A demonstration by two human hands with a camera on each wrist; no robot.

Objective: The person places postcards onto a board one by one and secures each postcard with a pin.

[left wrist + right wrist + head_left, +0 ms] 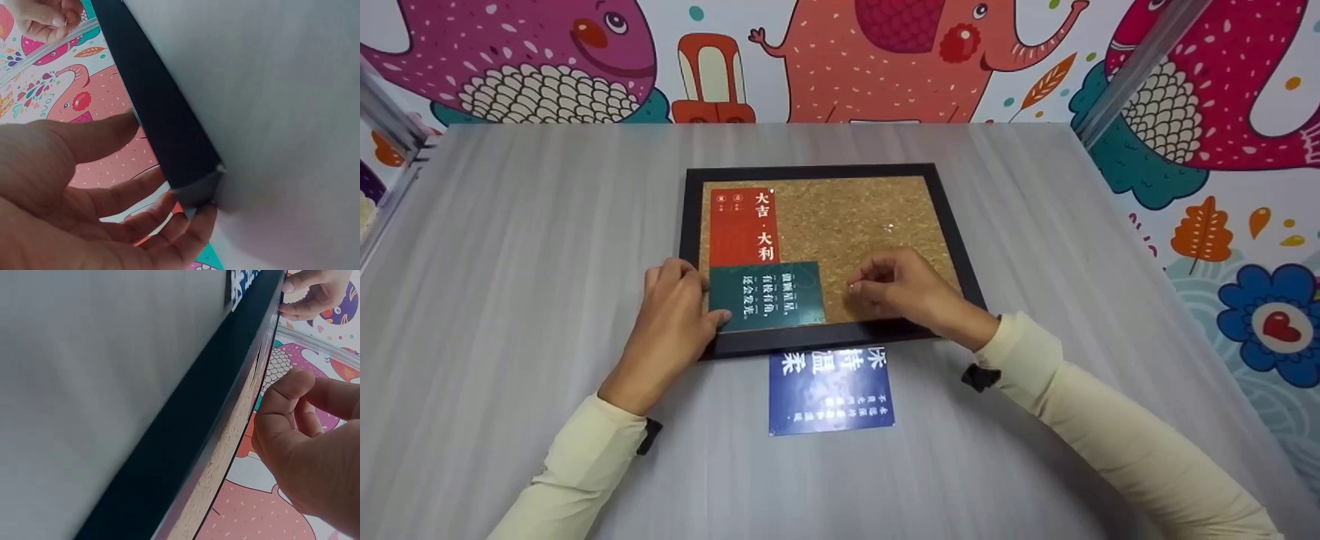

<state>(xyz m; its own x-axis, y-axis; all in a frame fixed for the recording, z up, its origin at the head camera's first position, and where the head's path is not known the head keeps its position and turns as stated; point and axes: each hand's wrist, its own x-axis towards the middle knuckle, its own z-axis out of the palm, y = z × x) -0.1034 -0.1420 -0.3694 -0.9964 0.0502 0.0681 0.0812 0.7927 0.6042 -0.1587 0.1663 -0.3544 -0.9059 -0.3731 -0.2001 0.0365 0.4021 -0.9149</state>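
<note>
A cork board (847,217) in a black frame lies on the table. My left hand (671,315) grips its near left corner, thumb over the edge of a green card (802,292) and fingers along the frame's side. Above the green card on the board is a red card (735,232), with a small pin (772,190) at its upper right corner. Over the cork right of the green card, my right hand (904,289) pinches a tiny pale push pin (852,287) between thumb and forefinger. In the right wrist view, the right hand's (304,433) fingertips are drawn together.
A blue card (832,405) lies on the table (547,225), its top edge against the board's near frame. Some small clear pins (889,227) sit on the cork. A wall with printed cartoon animals (885,67) rises behind the table and along its right side.
</note>
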